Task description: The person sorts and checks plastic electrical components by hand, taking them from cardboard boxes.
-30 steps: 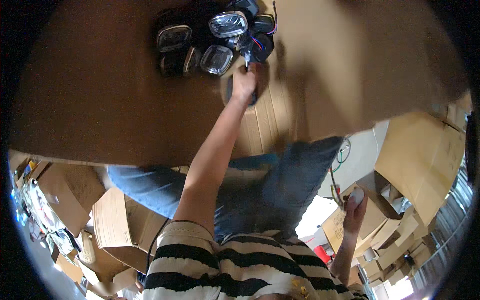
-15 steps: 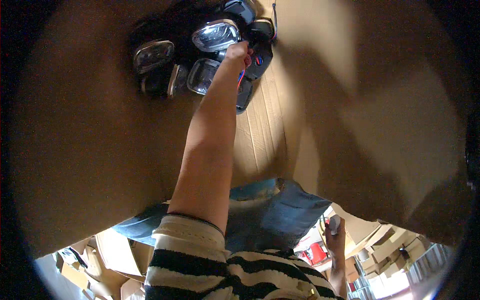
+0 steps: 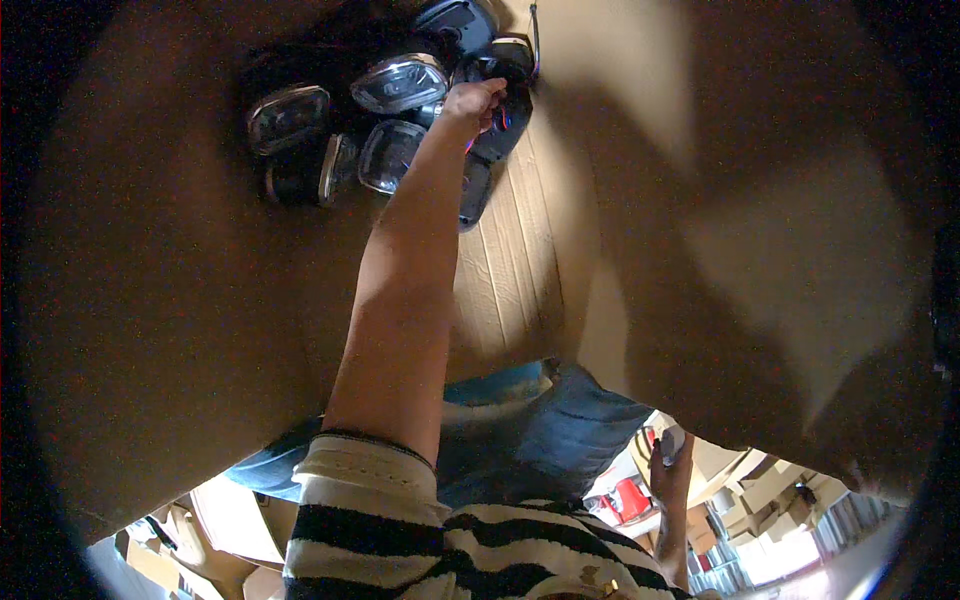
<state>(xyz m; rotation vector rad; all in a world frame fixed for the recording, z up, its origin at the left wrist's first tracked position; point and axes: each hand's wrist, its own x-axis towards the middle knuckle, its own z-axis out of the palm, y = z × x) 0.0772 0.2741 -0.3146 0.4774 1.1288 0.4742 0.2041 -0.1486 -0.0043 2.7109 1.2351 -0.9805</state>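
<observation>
Deep in a cardboard box (image 3: 510, 290), my left hand (image 3: 472, 108) reaches in among several lamps with black housings and clear lenses. Its fingers are curled against a black lamp housing (image 3: 515, 120), beside thin red and blue wires; what they grip is hidden. To the left of the hand lies a lamp with a chrome-edged clear lens (image 3: 400, 84), and a squarish clear lamp (image 3: 388, 155) sits just below it. Outside the box at the lower right, my right hand (image 3: 675, 462) is closed around a small greyish object (image 3: 671, 440), too small to name.
More lamps lie at the left, one with an oval lens (image 3: 290, 118) and one on its side (image 3: 335, 170). A thin dark cable (image 3: 535, 40) stands up by the far wall. Behind me are a red object (image 3: 630, 500) and stacked cartons (image 3: 770, 500).
My left hand has shifted slightly over the black housing, and its fingers point more to the right. The lamps appear a little further left in the picture. The right hand keeps its grip.
</observation>
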